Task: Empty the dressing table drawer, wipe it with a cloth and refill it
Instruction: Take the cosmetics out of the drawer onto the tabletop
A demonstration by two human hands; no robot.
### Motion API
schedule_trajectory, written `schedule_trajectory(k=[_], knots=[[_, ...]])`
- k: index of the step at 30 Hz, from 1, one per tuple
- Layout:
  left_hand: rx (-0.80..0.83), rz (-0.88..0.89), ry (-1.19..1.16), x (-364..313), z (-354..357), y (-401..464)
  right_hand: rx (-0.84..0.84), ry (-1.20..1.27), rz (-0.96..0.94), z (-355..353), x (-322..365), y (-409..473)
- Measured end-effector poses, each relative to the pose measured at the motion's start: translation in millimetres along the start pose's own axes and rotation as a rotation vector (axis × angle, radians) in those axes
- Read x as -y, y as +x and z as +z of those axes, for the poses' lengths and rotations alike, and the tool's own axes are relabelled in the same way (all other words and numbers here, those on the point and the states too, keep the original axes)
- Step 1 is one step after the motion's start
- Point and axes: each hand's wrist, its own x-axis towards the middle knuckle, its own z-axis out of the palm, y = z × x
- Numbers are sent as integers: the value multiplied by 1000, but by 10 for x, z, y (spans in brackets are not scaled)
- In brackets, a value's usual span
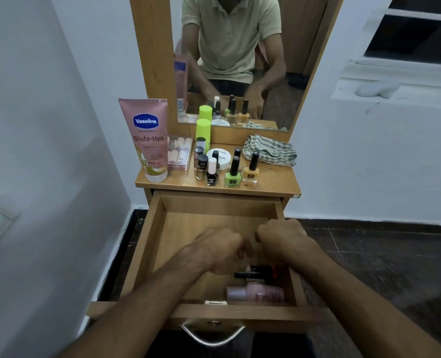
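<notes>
Drawer (pixel 147 254) pulled fully out, metal handle (pixel 212 334) nearest. Pink bottle (pixel 255 293) and dark cosmetics (pixel 255 273) lying at near right corner inside. Left grip (pixel 219 250) and right grip (pixel 282 235) curled above drawer, blurred; contents, if any, cannot be told. Farther, on bench (pixel 273 182): Vaseline tube (pixel 145 138), nail polish bottles (pixel 232 171), striped cloth (pixel 271 152). Mirror (pixel 240 60) behind.

"Vaseline", "Gluta-Hya", "10X" on pink tube (pixel 147 140)
</notes>
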Motion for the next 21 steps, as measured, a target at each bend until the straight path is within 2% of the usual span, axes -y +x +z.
schedule_trajectory(k=[4, 9, 13, 17, 18, 21], knots=[[124, -13, 139, -71, 131, 56, 62, 62, -46, 96, -9, 56], [81, -31, 115, 20, 31, 12, 98, 184, -115, 165, -77, 51], [32, -87, -190, 246, -114, -78, 43, 514, -175, 124, -231, -6], [-146, -137, -827, 406, -161, -220, -85, 958, -206, 161, -342, -75], [-192, -135, -914, 410, -189, -245, -83, 1081, -222, 176, -362, -90], [-270, -108, -894, 370, -268, -265, -46, 1261, -305, 213, -387, -129]])
